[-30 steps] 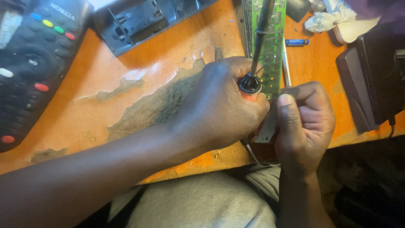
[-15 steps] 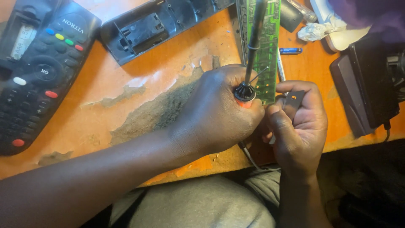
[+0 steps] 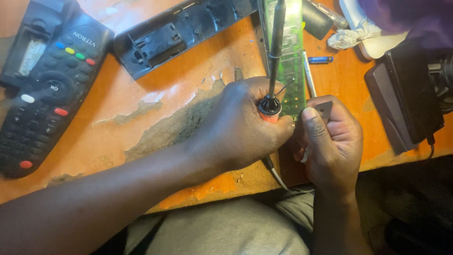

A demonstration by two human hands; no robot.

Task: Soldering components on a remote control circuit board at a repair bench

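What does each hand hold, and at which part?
Left hand grips the soldering iron by its handle; right hand pinches a small dark piece at its lower edge.

The left hand (image 3: 240, 125) hides the soldering iron's handle (image 3: 270, 109); the green circuit board (image 3: 289, 56) runs off the top edge.

left hand (image 3: 243, 125) fisted, right hand (image 3: 332, 141) curled

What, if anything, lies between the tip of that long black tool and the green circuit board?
Nothing visible does. The left hand grips the soldering iron, whose shaft runs over the green circuit board. The right hand stays at the board's near end.
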